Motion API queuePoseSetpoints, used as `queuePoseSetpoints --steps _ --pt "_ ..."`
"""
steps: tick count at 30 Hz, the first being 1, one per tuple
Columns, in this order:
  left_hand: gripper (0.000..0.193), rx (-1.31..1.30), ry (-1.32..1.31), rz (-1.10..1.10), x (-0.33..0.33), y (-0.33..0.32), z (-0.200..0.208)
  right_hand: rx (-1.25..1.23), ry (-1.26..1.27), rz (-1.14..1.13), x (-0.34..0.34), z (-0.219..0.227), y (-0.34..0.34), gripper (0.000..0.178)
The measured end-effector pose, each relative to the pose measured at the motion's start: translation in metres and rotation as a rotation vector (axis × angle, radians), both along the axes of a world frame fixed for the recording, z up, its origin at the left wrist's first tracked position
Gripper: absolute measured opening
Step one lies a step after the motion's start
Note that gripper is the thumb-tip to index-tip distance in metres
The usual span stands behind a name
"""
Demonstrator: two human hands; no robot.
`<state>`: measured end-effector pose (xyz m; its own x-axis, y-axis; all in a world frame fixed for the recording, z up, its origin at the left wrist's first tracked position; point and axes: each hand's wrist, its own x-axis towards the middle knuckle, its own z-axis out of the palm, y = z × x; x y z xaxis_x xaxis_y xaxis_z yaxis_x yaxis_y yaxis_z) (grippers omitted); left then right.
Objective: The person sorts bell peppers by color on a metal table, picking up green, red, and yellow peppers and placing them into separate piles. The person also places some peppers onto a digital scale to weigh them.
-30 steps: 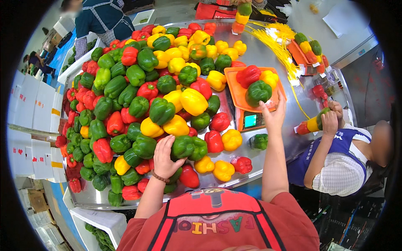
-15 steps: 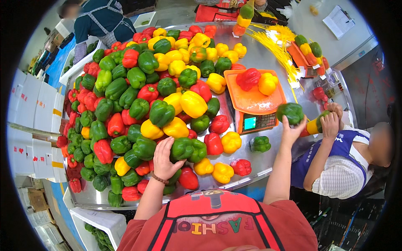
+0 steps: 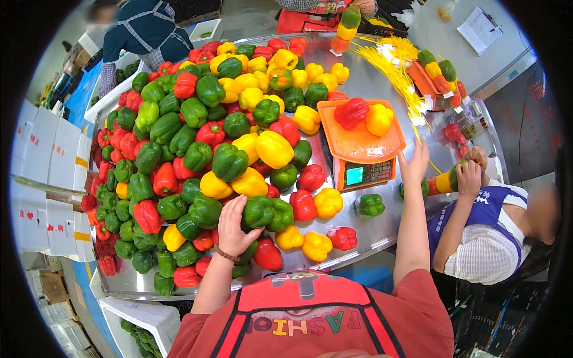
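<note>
Head view: left hand [image 3: 236, 230] clasps a blocky green pepper [image 3: 259, 212]; right hand [image 3: 414, 164] hangs spread right of an orange plastic tray [image 3: 358, 146].

The right arm [image 3: 413, 232] is outstretched, right fingers [image 3: 424, 153] slightly apart, while the left fingers [image 3: 234, 210] arch away from their thumb [image 3: 254, 233].

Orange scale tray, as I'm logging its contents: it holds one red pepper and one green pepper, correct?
Not quite: the head view shows the orange scale tray holding one red pepper and one yellow pepper, not a green one.
</note>
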<state>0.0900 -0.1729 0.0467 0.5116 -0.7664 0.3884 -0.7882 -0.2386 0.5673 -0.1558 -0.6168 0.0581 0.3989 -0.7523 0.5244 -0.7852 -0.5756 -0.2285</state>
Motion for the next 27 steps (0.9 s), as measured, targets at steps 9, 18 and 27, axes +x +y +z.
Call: queuePoseSetpoints --steps 9,18,27 --pt "0.084 -0.016 -0.006 0.005 0.0 -0.002 0.001 0.187 -0.065 0.226 0.093 -0.004 -0.034 0.087" --pt "0.083 -0.007 -0.022 0.016 -0.001 0.0 0.003 0.028 -0.377 -0.13 -0.064 -0.041 0.082 0.084" --pt "0.083 -0.017 -0.022 0.009 0.0 -0.003 0.0 0.059 -0.021 -0.226 -0.089 -0.073 0.063 0.075"
